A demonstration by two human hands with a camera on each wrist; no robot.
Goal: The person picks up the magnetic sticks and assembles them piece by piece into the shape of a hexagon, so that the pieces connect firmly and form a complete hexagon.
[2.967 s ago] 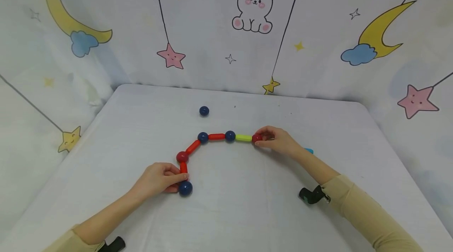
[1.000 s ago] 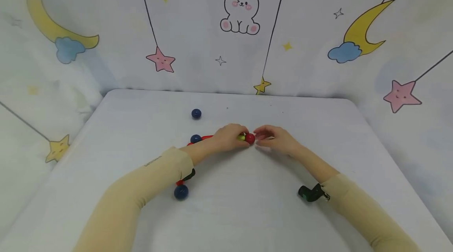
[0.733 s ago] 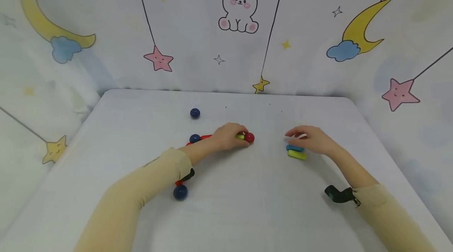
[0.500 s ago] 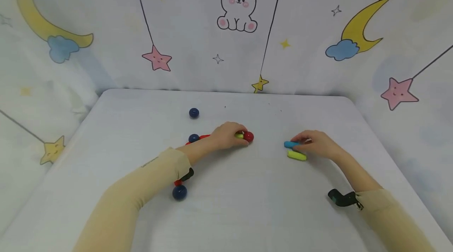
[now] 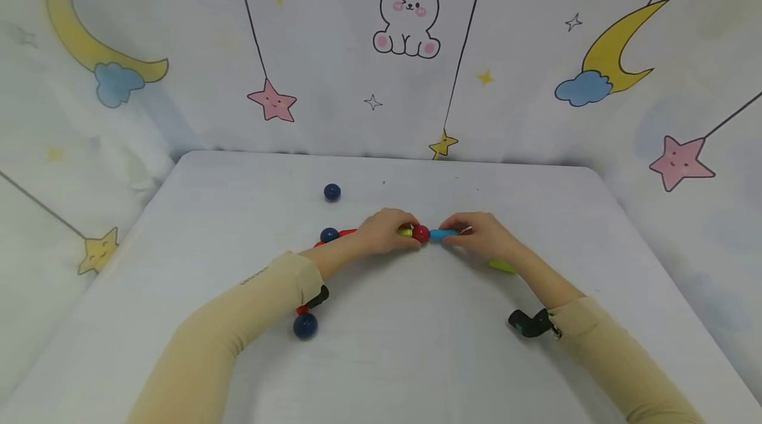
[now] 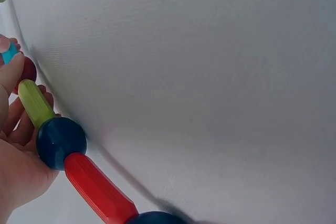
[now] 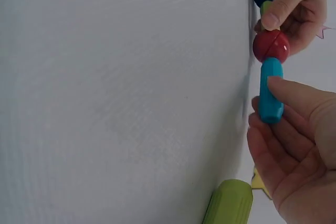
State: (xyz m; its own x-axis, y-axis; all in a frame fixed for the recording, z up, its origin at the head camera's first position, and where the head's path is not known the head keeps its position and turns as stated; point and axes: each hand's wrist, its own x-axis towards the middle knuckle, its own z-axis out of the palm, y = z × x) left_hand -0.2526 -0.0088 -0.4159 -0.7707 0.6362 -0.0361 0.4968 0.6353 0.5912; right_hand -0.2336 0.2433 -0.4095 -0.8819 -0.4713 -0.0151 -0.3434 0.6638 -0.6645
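My left hand point(image 5: 387, 231) pinches the red ball point(image 5: 421, 233) where it joins a yellow-green rod point(image 6: 37, 103). The right hand point(image 5: 483, 233) holds a light-blue rod point(image 7: 271, 92) between thumb and fingers; its far end touches the red ball. Leftward from the green rod, the chain runs through a dark-blue ball point(image 6: 61, 143) and a red rod point(image 6: 100, 190) to another blue ball point(image 5: 329, 235). My left forearm hides part of the chain, which shows again at a dark-blue ball point(image 5: 305, 325) at the near end.
A loose yellow-green rod point(image 7: 229, 203) lies on the white table point(image 5: 405, 351) beneath the right wrist. One separate dark-blue ball point(image 5: 332, 192) sits toward the back. Behind the table hangs a printed cloth point(image 5: 333, 47). Wrist cameras point(image 5: 528, 323) jut from both sleeves.
My left hand moved from the chain's near end to the red ball. The right hand left that ball, picked up the light-blue rod at the right and brought it left against the ball.
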